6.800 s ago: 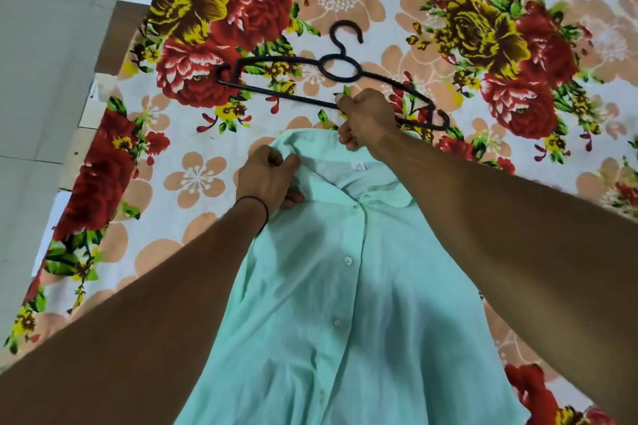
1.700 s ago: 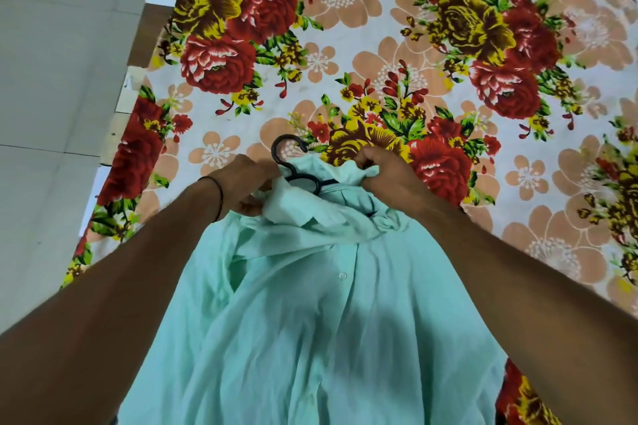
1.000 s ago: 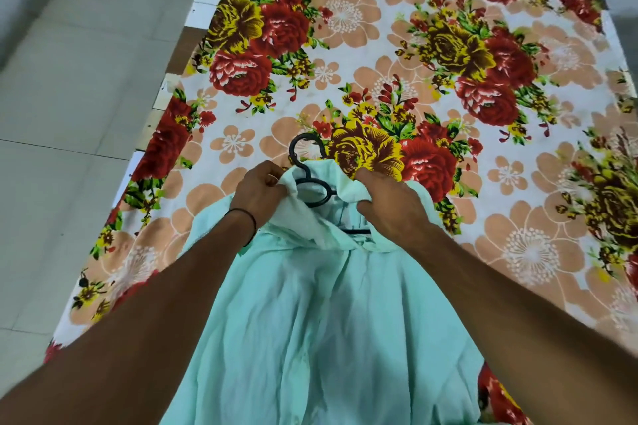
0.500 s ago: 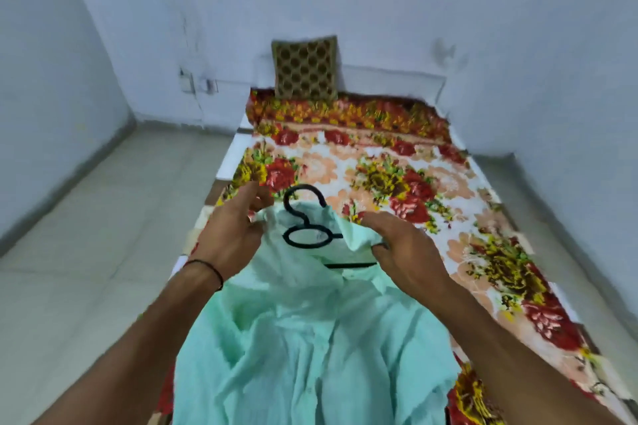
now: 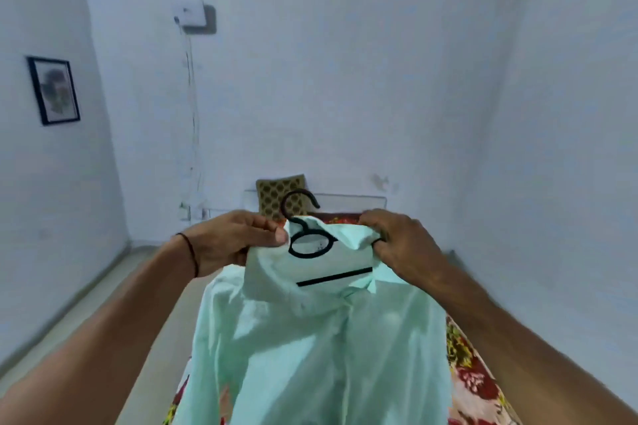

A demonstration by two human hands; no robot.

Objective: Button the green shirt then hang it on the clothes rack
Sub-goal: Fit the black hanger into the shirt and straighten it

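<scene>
Hands [image 5: 238, 240] [image 5: 402, 245] on hangered mint shirt [image 5: 321, 348]

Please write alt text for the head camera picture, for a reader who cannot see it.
Two bare hands, left hand and right hand, hold up a green shirt by its collar, with a black hanger inside the neck and its hook sticking out above. Behind are a floral bedsheet, a patterned pillow and white walls.

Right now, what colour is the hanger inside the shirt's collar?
Black. The hanger stands out against the pale green shirt, clearest in the head view.
</scene>
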